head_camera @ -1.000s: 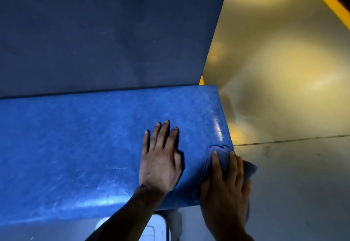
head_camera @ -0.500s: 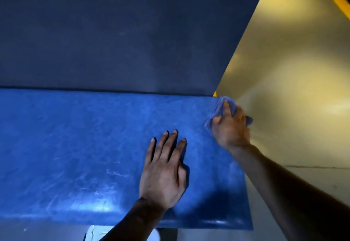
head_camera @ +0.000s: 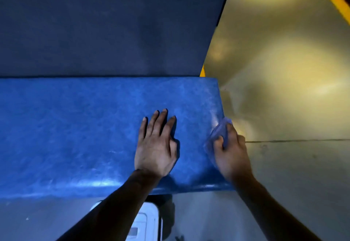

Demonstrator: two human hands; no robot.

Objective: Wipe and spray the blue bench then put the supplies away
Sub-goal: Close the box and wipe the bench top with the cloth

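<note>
cloth (head_camera: 217,136) slid nearer — right hand (head_camera: 230,154), glossy bench (head_camera: 75,127)

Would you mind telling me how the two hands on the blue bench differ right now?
The left hand lies flat and empty, its fingers spread; the right hand is curled around a blue cloth. The left hand sits well in from the end of the bench; the right hand is at its right end. Both press on the bench top.

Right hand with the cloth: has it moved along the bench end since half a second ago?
Yes. The right hand and cloth have come back from the far corner of the blue bench, along its right end toward the near edge.
</note>
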